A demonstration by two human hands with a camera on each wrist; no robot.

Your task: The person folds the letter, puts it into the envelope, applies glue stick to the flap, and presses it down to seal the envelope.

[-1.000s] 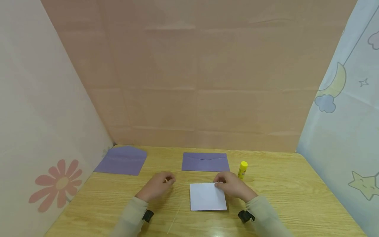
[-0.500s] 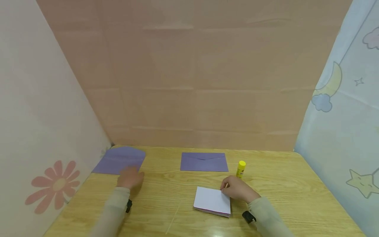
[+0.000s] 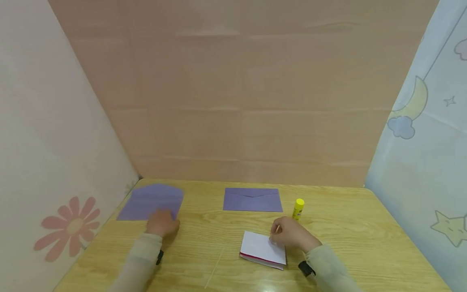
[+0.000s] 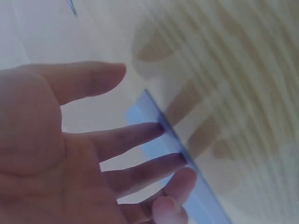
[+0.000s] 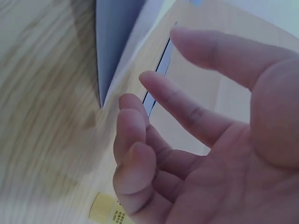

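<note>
My left hand lies over the near edge of a purple envelope with a raised-looking flap at the table's left. In the left wrist view two extended fingertips touch that envelope, and the thumb stands apart from them. A folded white card, with a red line showing along its near edge, lies slightly parted in front of me. My right hand is over the card's right corner. Seen from the right wrist, thumb and index finger are apart with nothing between them, and the card stands beyond the fingertips.
A second purple envelope, flap folded down, lies at the back middle of the wooden table. A yellow glue stick stands upright beyond my right hand. Fabric-like walls close off the back and both sides.
My left hand has gone left to the far-left envelope and drawn it slightly nearer. The card has turned and shifted right and nearer; my right hand has let go of its corner.
</note>
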